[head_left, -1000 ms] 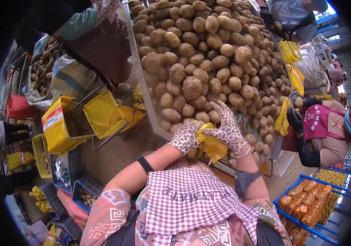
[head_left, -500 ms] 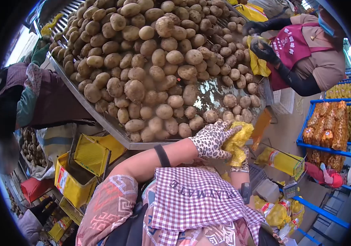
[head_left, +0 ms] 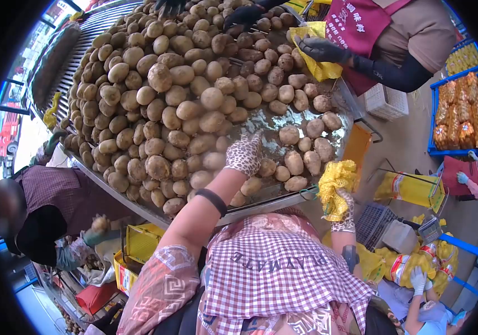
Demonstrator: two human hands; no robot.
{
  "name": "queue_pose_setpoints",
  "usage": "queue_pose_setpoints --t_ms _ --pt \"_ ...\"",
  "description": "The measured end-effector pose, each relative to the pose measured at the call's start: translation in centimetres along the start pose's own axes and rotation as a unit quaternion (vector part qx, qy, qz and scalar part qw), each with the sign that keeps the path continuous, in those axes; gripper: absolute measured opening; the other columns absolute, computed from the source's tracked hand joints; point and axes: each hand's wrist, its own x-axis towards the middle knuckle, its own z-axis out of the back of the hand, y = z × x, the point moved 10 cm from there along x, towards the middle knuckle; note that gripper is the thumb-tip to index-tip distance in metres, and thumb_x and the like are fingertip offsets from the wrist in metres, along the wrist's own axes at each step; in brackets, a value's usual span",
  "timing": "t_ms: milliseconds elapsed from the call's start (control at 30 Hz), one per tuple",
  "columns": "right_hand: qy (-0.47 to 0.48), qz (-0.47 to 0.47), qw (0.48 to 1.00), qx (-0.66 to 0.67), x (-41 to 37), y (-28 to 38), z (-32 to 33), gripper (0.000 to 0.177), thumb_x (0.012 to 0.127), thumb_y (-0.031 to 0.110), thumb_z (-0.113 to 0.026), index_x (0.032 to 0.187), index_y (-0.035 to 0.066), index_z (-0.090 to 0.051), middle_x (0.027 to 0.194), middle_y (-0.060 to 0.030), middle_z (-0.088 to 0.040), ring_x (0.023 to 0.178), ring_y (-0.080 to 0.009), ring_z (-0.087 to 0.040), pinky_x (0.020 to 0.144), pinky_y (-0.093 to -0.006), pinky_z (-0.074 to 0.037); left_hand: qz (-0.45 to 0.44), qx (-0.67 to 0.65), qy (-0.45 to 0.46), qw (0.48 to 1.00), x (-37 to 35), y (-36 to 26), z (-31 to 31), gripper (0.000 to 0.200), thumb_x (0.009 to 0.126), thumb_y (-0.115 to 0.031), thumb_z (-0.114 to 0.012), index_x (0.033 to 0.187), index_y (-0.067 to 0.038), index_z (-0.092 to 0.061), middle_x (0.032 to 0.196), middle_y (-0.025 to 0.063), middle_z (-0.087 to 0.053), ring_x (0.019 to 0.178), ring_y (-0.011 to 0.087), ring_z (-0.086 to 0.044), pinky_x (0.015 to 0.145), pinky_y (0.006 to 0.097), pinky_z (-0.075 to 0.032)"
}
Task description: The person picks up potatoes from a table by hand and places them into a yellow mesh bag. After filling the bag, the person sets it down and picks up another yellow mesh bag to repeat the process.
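Observation:
My left hand (head_left: 244, 155), in a leopard-print glove, reaches over the metal sorting table (head_left: 256, 129) beside the edge of the potato (head_left: 212, 98) pile. Its fingers are stretched out, with no potato visible in them. My right hand (head_left: 344, 212), gloved alike, is closed around a bunched yellow mesh bag (head_left: 338, 184) just off the table's near right corner. Part of that hand is hidden behind the mesh. Several loose potatoes (head_left: 294, 163) lie on the table right of my left hand.
Across the table, a co-worker's black-gloved hand (head_left: 323, 49) holds a yellow mesh bag (head_left: 312, 62). Another person bends at the left. To the right are a yellow bag on a stand (head_left: 409, 188), a grey crate (head_left: 374, 226), a white basket (head_left: 387, 102) and a blue rack (head_left: 434, 117) of filled bags.
My left hand has left the yellow mesh bag and moved left over the table. My right hand still holds the bag, now more in sight. The view has shifted.

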Motion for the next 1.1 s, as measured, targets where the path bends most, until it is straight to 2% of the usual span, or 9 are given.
queue_pose_setpoints --t_ms 100,167,300,433,500,733,833,967,1100 --pt "0.016 0.084 0.990 -0.110 1.9 4.0 -1.2 0.061 0.076 0.002 -0.071 0.131 0.007 -0.045 0.115 -0.0108 -0.058 0.103 -0.0261 -0.060 0.087 -0.0404 -0.053 -0.048 -0.156 0.011 0.986 0.7 -0.3 -1.5 0.061 0.084 -0.023 -0.064 0.139 -0.017 -0.038 0.132 0.0155 -0.048 0.117 0.0300 -0.052 0.091 0.0426 -0.048" --pt "-0.008 0.130 0.980 -0.151 2.7 6.1 -2.8 0.058 0.075 0.004 -0.072 0.128 0.006 -0.047 0.115 -0.0111 -0.058 0.102 -0.0262 -0.060 0.087 -0.0398 -0.052 -0.016 -0.802 0.121 0.585 -0.2 -0.9 -2.6 0.055 0.088 -0.024 -0.060 0.137 -0.017 -0.039 0.131 0.0109 -0.049 0.115 0.0247 -0.053 0.091 0.0405 -0.048" --pt "0.019 0.265 0.810 -0.523 1.6 7.9 -14.1 0.057 0.073 0.012 -0.076 0.123 0.002 -0.051 0.116 -0.0144 -0.058 0.106 -0.0287 -0.058 0.093 -0.0395 -0.048 0.011 -0.923 0.147 0.356 -3.0 -3.5 0.8 0.048 0.093 -0.027 -0.055 0.136 -0.012 -0.039 0.130 0.0064 -0.049 0.114 0.0204 -0.052 0.093 0.0365 -0.047" --pt "0.290 0.423 0.575 -0.638 -4.9 1.2 -28.9 0.054 0.067 0.019 -0.080 0.113 0.001 -0.057 0.113 -0.0180 -0.057 0.112 -0.0321 -0.052 0.100 -0.0394 -0.040 -0.098 -0.774 0.023 0.625 -3.3 -2.4 0.6 0.054 0.093 -0.030 -0.056 0.137 -0.005 -0.037 0.131 0.0086 -0.049 0.115 0.0183 -0.053 0.094 0.0330 -0.047" --pt "0.259 0.247 0.773 -0.525 -0.1 1.1 -26.6 0.048 0.073 0.023 -0.079 0.110 0.000 -0.059 0.108 -0.0165 -0.061 0.101 -0.0275 -0.060 0.088 -0.0381 -0.048 -0.088 -0.778 -0.020 0.622 -5.2 -2.0 2.6 0.057 0.092 -0.033 -0.057 0.138 -0.006 -0.037 0.131 0.0090 -0.050 0.116 0.0188 -0.052 0.093 0.0332 -0.048" --pt "0.259 0.186 0.857 -0.406 1.3 1.0 -27.0 0.044 0.080 0.014 -0.074 0.117 -0.001 -0.055 0.105 -0.0111 -0.064 0.094 -0.0205 -0.063 0.083 -0.0313 -0.053 -0.050 -0.942 0.143 0.299 -7.7 0.6 1.0 0.050 0.091 -0.037 -0.054 0.131 -0.009 -0.046 0.129 0.0074 -0.052 0.118 0.0199 -0.050 0.105 0.0440 -0.036" --pt "0.345 0.391 0.668 -0.530 -6.5 -1.2 -31.3 0.054 0.073 0.024 -0.081 0.115 -0.001 -0.056 0.109 -0.0125 -0.063 0.102 -0.0223 -0.060 0.089 -0.0328 -0.048 0.021 -0.931 0.016 0.364 -7.9 0.6 1.4 0.049 0.090 -0.043 -0.053 0.124 -0.009 -0.052 0.117 0.0096 -0.059 0.104 0.0246 -0.058 0.095 0.0457 -0.045" --pt "0.161 0.013 0.919 -0.359 6.6 -4.3 -22.2 0.042 0.082 0.022 -0.072 0.114 -0.001 -0.057 0.108 -0.0132 -0.063 0.101 -0.0185 -0.060 0.087 -0.0325 -0.050 -0.055 -0.962 0.148 0.221 -8.7 1.0 1.3 0.056 0.088 -0.051 -0.051 0.123 -0.008 -0.052 0.123 0.0131 -0.056 0.109 0.0284 -0.055 0.097 0.0505 -0.043" --pt "0.319 0.210 0.842 -0.381 -2.9 -1.9 -30.1 0.046 0.078 0.023 -0.076 0.114 0.001 -0.058 0.105 -0.0124 -0.064 0.098 -0.0210 -0.061 0.087 -0.0348 -0.050 0.010 -0.967 0.075 0.244 -9.3 0.9 2.6 0.058 0.090 -0.053 -0.044 0.128 -0.009 -0.048 0.130 0.0109 -0.051 0.116 0.0282 -0.051 0.091 0.0444 -0.047"
